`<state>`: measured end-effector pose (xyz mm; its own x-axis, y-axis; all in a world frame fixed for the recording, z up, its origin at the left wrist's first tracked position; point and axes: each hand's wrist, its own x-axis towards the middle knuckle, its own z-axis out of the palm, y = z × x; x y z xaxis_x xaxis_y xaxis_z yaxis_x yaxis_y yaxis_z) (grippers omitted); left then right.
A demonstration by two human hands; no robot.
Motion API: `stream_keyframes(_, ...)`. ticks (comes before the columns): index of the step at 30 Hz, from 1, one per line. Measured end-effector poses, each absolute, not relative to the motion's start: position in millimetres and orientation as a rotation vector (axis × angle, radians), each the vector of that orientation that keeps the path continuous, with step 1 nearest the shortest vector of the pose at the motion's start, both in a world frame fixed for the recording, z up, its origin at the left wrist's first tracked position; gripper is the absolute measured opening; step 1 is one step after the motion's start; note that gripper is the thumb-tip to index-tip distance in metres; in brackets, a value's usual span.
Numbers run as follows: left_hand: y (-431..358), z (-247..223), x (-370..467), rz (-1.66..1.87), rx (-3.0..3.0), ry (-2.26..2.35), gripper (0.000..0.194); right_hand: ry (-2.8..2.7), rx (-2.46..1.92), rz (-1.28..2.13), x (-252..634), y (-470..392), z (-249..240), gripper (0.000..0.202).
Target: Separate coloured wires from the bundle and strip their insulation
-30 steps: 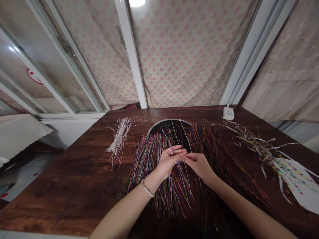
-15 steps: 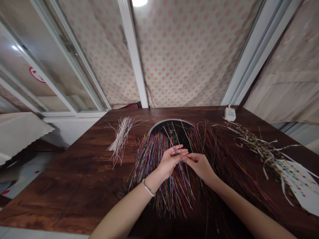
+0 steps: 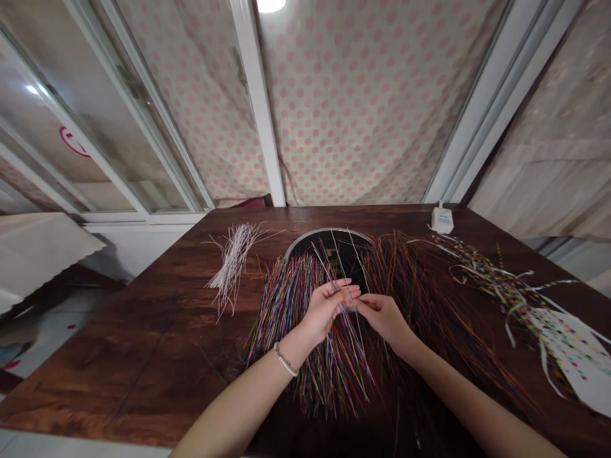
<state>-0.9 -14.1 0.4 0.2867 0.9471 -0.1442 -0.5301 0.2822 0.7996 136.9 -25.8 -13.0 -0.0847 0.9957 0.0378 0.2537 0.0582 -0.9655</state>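
My left hand [image 3: 329, 306] is closed on a few thin strands, its thumb pressed against the fingers. They are pale and purplish and stick out above and below the hand. Close beside it, my right hand [image 3: 382, 318] pinches a thin white strand [image 3: 356, 247] between thumb and fingertips. The two hands' fingertips almost touch. Beneath the left hand lies a thick bundle of multicoloured strands [image 3: 286, 305]. A darker reddish-brown bundle of strands [image 3: 420, 299] spreads out to the right. Behind the hands is a round black tray [image 3: 305, 245] with a grey rim, partly covered by the strands.
A bunch of white strands [image 3: 233, 257] lies on the dark wooden table [image 3: 157, 318] to the left. At the right are strands with coloured dots [image 3: 496, 273] and a dotted white sheet [image 3: 577, 356]. A small white box [image 3: 442, 220] stands at the back right edge.
A white strand by the fingers now stands at a different slant above the tray. Both hands keep nearly the same place and grip; the view has shifted slightly.
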Motion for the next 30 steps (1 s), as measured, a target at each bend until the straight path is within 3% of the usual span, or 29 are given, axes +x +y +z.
stream_keyframes(9, -14.7, -1.7, -0.8, 1.107, 0.747, 0.685, 0.029, -1.229, -1.305, 1.477, 135.8, -28.4, -1.7, 0.036)
stream_keyframes(30, -14.4, 1.1, 0.6, 1.088, 0.782, 0.756, 0.026, -1.133, -1.207, 1.7, 143.7, -24.4, -8.6, 0.035)
